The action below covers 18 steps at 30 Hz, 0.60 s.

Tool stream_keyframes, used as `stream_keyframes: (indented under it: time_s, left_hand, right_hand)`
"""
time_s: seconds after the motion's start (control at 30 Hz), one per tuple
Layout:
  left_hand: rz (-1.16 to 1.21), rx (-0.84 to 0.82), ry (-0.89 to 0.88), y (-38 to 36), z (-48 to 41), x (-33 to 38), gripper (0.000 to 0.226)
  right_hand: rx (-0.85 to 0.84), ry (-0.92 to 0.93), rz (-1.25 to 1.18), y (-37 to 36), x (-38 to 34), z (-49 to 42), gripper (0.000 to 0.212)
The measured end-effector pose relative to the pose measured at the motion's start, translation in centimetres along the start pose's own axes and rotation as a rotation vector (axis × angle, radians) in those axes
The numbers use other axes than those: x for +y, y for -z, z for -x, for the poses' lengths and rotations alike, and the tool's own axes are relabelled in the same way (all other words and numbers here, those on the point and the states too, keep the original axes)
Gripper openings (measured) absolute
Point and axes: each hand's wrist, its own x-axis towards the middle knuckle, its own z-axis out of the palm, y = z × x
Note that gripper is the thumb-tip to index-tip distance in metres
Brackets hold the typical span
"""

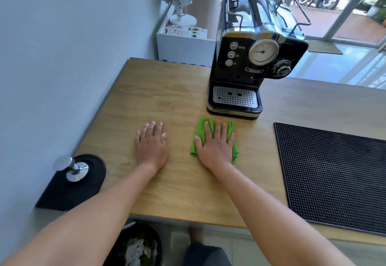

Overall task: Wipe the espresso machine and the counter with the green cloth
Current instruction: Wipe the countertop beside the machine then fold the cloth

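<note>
Green cloth (200, 129) lies mostly hidden beneath the flat right hand (216, 146), left hand (151, 146) flat on counter (167, 98).

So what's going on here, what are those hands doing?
A person seems to be wiping the counter. The right hand presses flat on the green cloth, just in front of the espresso machine. The left hand rests flat on the bare wood beside it, holding nothing. A tamper stands on a small mat to the left, and a black mat lies to the right.
</note>
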Motion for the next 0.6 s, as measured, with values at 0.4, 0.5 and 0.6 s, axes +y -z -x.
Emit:
stream_keyframes:
  time_s: [0.4, 0.5, 0.6]
  left_hand:
    - [-0.1, -0.022, 0.163, 2.2, -4.3, -8.2, 0.06]
    - [-0.087, 0.004, 0.219, 2.2, -5.1, -9.1, 0.061]
    - [-0.068, 0.037, 0.233, 2.5, -6.5, -9.5, 0.059]
  right_hand:
    - [-0.003, 0.244, 0.117, 0.7, 1.9, -2.0, 0.068]
    - [0.034, 0.153, 0.011, -0.6, -4.5, -2.6, 0.069]
    - [-0.02, 0.487, 0.074, -1.5, -7.8, -0.4, 0.067]
